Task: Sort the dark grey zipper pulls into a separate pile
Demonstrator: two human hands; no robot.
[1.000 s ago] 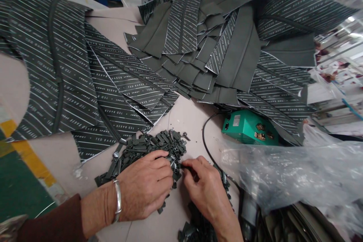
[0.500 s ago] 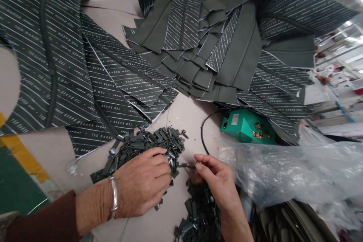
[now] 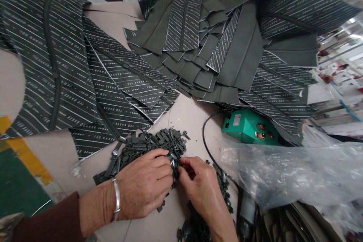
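Zipper pulls [image 3: 150, 145], dark grey, lie heaped on the pale table [image 3: 187, 113] near the middle of the scene, and both hands meet at the heap's right edge. The left hand [image 3: 144, 185], with a silver bangle [image 3: 117, 204] on its wrist, lies over the near side of the heap, fingers bent down with the tips among the pulls; whether they grip one cannot be told. The right hand [image 3: 200, 187] has thumb and forefinger pinched together, touching the left fingertips; what they pinch is hidden. A second, smaller heap of pulls [image 3: 195, 228] lies near, under the right wrist. To the right are a green box [image 3: 248, 127] with a black cable [image 3: 204, 141] and a clear plastic bag [image 3: 297, 170]. Striped printed panels [image 3: 119, 83] spread to the far left, with more stacked [image 3: 215, 45] at the far side.
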